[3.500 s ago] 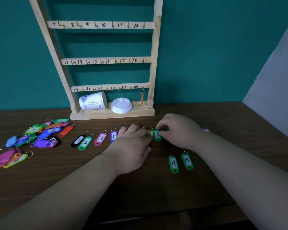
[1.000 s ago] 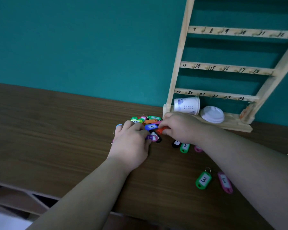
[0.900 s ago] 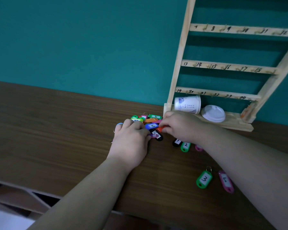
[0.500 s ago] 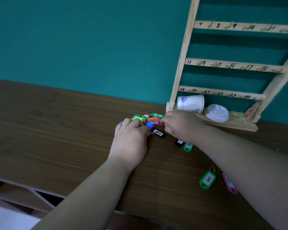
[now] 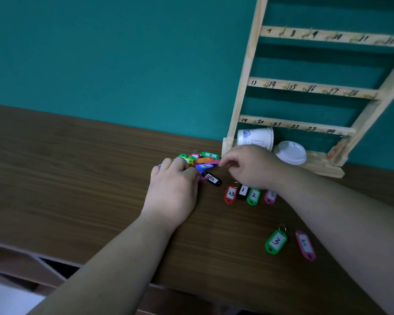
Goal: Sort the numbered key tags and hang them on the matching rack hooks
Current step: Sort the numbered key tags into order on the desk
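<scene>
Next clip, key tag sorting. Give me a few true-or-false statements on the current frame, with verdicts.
1. The paper cup lies on its side on the base of the rack. True.
2. The red tag 23 hangs on its hook. False: it lies on the table beside the black tag 1.
3. The green tag 3 lies apart from the pile of tags. True.
4. Tags hang all along the top rail. False: its visible hooks are bare.
5. An orange tag hangs at the rack's lower right. True.
</scene>
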